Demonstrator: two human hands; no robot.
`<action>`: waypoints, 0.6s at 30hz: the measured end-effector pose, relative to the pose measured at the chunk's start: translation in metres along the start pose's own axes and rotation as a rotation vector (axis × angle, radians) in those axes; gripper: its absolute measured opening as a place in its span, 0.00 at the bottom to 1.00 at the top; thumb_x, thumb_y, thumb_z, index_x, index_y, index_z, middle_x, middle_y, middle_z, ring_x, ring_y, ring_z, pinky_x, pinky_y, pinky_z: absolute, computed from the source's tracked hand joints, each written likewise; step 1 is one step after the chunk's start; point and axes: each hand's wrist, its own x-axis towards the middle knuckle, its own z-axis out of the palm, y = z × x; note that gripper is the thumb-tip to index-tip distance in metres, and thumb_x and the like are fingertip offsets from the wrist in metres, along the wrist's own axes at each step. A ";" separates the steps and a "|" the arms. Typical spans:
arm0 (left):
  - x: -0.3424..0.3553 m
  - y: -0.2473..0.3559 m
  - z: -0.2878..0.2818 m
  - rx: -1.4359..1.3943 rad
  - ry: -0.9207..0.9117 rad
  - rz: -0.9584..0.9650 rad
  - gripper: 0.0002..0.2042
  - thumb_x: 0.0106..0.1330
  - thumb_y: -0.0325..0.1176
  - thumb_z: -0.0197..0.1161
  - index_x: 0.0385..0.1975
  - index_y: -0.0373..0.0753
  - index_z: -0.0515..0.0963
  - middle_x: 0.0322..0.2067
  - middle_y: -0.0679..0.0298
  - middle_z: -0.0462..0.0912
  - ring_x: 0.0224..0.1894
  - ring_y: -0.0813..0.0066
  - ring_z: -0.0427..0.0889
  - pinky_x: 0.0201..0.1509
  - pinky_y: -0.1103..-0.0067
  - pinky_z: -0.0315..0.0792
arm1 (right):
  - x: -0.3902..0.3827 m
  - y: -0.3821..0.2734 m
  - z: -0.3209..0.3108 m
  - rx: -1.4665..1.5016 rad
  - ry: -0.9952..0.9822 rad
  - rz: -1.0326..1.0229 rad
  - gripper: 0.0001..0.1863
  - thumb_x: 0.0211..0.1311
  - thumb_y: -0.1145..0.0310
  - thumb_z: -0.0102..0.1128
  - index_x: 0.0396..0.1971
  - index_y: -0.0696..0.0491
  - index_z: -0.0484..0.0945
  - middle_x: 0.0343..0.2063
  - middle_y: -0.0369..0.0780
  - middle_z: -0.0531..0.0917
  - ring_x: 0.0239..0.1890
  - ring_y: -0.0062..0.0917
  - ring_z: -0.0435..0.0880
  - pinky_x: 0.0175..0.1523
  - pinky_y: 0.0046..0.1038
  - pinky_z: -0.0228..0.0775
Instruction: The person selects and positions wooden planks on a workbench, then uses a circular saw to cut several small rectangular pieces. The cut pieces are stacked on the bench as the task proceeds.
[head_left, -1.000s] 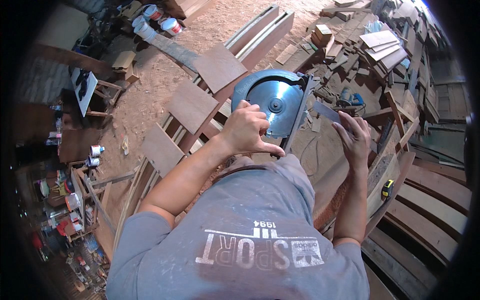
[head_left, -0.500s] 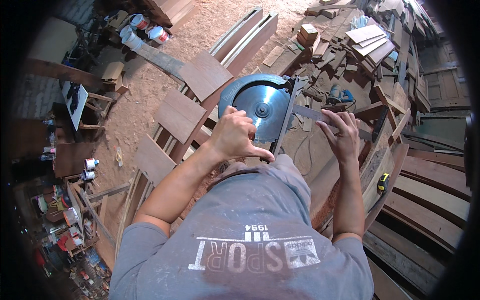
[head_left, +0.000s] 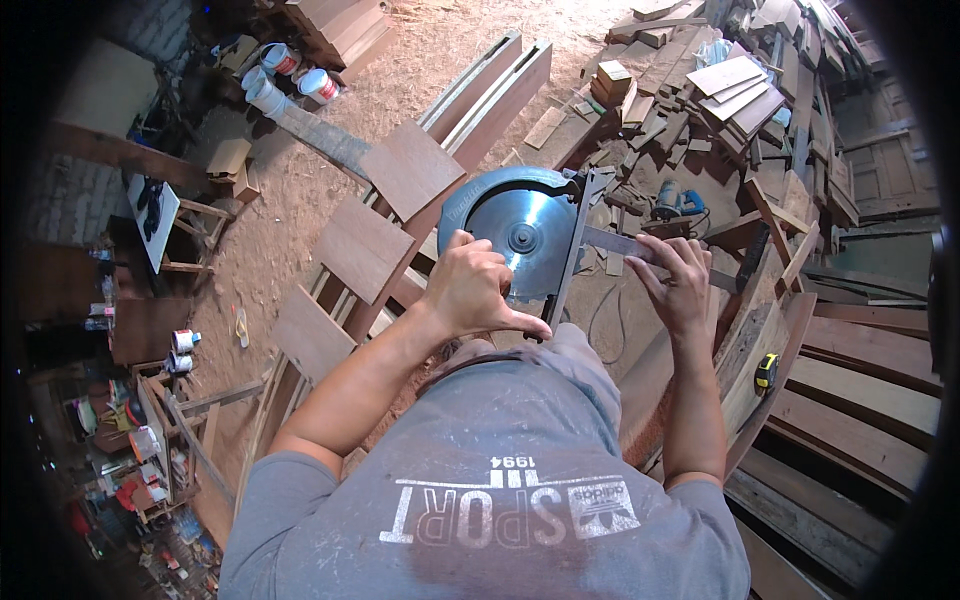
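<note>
Circular saw (head_left: 522, 232): held up just beyond our lap (head_left: 592, 368), base plate (head_left: 572, 262) edge-on along its right side. Left hand (head_left: 470, 290): fingers curled at the blade's (head_left: 535, 272) lower left, thumb stretched to the plate's lower end; we read this as grasping the saw. Right hand (head_left: 680, 285): fingers pinching a metal strip (head_left: 612, 241), its end at the plate, contact unclear. Step in hand, we judge: offering strip to plate; this calls for a steady saw. Tape measure (head_left: 766, 371) lies by the plank's (head_left: 735, 405) right edge.

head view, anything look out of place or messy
Yes: the wood offcuts beyond the circular saw, upper right, lie jumbled at clashing angles, unlike the tidy row of square panels to its left.
</note>
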 end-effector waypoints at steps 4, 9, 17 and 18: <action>-0.003 0.000 0.001 0.015 0.006 0.011 0.45 0.36 0.88 0.65 0.06 0.40 0.75 0.11 0.68 0.72 0.23 0.72 0.73 0.46 0.72 0.64 | -0.001 0.002 -0.001 0.006 0.006 0.018 0.19 0.54 0.55 0.80 0.46 0.43 0.91 0.31 0.30 0.84 0.36 0.25 0.77 0.47 0.30 0.63; -0.004 0.000 0.002 0.005 0.024 0.029 0.43 0.38 0.86 0.67 0.06 0.42 0.73 0.12 0.68 0.72 0.23 0.72 0.73 0.46 0.72 0.65 | 0.001 0.005 -0.004 -0.001 0.019 0.038 0.18 0.54 0.55 0.80 0.44 0.43 0.91 0.31 0.30 0.85 0.37 0.26 0.78 0.47 0.30 0.63; -0.003 0.001 0.002 -0.038 0.056 0.046 0.40 0.37 0.80 0.74 0.07 0.44 0.69 0.13 0.69 0.69 0.23 0.71 0.71 0.43 0.72 0.63 | 0.000 0.005 0.003 0.030 0.032 -0.003 0.18 0.54 0.53 0.81 0.43 0.43 0.91 0.31 0.29 0.85 0.37 0.24 0.78 0.47 0.29 0.63; -0.002 0.001 0.002 -0.039 0.053 0.047 0.40 0.37 0.80 0.74 0.07 0.44 0.69 0.13 0.69 0.69 0.23 0.71 0.70 0.42 0.72 0.63 | 0.000 0.006 0.003 0.027 0.037 -0.009 0.18 0.53 0.53 0.81 0.43 0.43 0.91 0.31 0.29 0.85 0.37 0.24 0.78 0.47 0.29 0.63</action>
